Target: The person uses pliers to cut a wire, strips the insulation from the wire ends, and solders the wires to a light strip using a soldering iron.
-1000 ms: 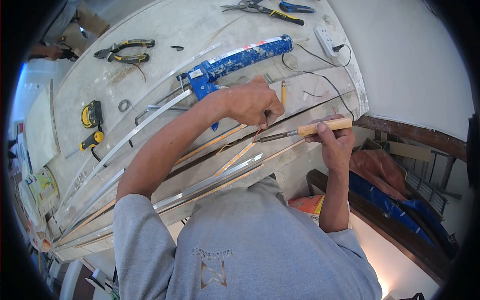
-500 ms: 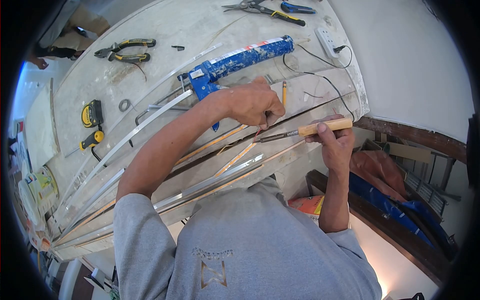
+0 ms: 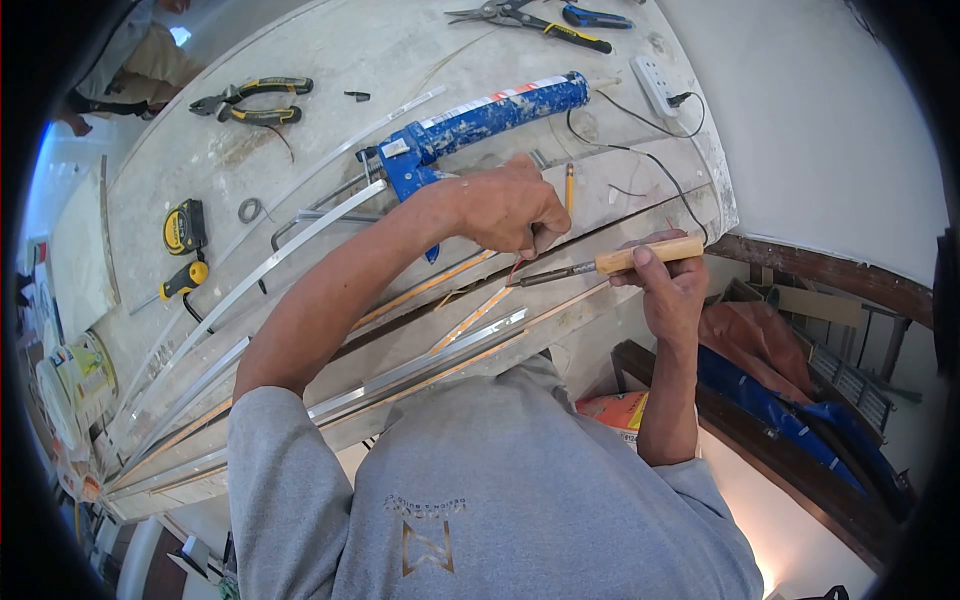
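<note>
My right hand (image 3: pixel 668 285) is closed around the wooden handle of a soldering iron (image 3: pixel 625 259), whose dark metal tip points left. That tip meets the end of a narrow orange-and-white LED strip (image 3: pixel 470 320). Just above the joint, my left hand (image 3: pixel 520 215) pinches a thin red wire (image 3: pixel 516 270) that runs down to the strip's end. Under my left forearm lies a blue caulking gun (image 3: pixel 500 115), smeared with white. A pencil (image 3: pixel 569 187) rests just beyond my left hand.
Pliers (image 3: pixel 255 100), snips (image 3: pixel 530 22), a tape measure (image 3: pixel 184 227) and a yellow-black screwdriver (image 3: pixel 184 280) lie on the worktable (image 3: pixel 350 45). The iron's black cord leads toward a white power strip (image 3: pixel 653 85). Aluminium channels (image 3: pixel 420 362) run along the near edge. Another person (image 3: pixel 150 65) is at upper left.
Both my hands, the iron and the wire stay practically in place. At upper left, the other person has shifted slightly.
</note>
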Demonstrator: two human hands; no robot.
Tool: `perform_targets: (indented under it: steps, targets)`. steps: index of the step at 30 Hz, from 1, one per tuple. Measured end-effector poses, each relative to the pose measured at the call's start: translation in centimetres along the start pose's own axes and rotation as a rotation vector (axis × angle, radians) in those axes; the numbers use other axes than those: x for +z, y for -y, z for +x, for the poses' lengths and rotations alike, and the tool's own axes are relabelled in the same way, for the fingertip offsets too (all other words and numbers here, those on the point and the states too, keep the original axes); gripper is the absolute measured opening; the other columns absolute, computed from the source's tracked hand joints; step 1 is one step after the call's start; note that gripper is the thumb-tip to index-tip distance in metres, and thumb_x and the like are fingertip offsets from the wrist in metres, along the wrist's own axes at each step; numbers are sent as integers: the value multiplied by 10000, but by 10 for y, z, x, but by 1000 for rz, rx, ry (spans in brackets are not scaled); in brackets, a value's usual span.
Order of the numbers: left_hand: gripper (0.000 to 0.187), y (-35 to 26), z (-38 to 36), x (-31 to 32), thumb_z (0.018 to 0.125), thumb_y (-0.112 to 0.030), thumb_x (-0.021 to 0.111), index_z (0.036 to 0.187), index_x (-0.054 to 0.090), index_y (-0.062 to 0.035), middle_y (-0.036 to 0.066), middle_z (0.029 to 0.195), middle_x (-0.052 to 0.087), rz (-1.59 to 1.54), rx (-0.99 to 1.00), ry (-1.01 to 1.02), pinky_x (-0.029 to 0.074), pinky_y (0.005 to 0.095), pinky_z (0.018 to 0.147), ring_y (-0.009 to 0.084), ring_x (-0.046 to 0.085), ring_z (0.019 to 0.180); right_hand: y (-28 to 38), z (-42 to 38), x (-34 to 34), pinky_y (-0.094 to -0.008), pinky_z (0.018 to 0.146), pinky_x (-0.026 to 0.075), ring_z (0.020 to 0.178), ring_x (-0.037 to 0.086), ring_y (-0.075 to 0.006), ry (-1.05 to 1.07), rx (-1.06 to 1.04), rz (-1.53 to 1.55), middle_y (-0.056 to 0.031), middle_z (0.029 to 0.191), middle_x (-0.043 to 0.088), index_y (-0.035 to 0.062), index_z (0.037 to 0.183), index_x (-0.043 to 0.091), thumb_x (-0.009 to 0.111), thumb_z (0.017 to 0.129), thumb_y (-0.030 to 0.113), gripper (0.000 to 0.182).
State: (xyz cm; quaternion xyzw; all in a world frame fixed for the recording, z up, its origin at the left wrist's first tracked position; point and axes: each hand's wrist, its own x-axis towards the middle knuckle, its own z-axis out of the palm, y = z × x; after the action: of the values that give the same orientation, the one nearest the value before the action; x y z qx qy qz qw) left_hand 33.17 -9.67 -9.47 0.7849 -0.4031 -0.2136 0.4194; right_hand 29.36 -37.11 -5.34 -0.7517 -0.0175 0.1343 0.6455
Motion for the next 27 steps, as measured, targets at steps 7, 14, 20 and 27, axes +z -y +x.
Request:
perform_targets:
  steps: [7, 14, 20, 27]
  targets:
    - [117, -3, -1, -3, 731, -76, 747, 695, 646, -122, 7, 705, 659, -3, -12, 10, 317, 379, 943, 215, 573, 747, 0, 1, 0, -356, 642, 636, 750, 707, -246, 1, -2, 1, -174, 937, 678, -40, 1006, 578, 705, 926, 140, 235]
    - [118, -4, 0, -2, 733, -75, 749, 697, 647, -121, 11, 714, 659, -3, -26, 12, 316, 377, 941, 212, 573, 734, 0, 1, 0, -354, 640, 637, 744, 706, -242, 2, 6, -6, -171, 930, 677, -40, 1003, 579, 709, 925, 150, 242]
    - [118, -3, 0, -1, 737, -75, 746, 697, 647, -124, 2, 710, 662, -8, -22, 15, 315, 382, 947, 205, 582, 735, 0, 2, 1, -351, 638, 637, 745, 706, -240, 10, 10, -16, -166, 927, 675, -39, 1003, 581, 709, 925, 158, 247]
    - [120, -1, 0, 0, 738, -86, 748, 693, 644, -126, -16, 702, 671, 1, -3, 3, 321, 383, 951, 204, 600, 732, 0, 2, -1, -346, 637, 637, 744, 705, -237, 4, 17, -14, -157, 918, 669, -40, 1006, 575, 703, 929, 158, 248]
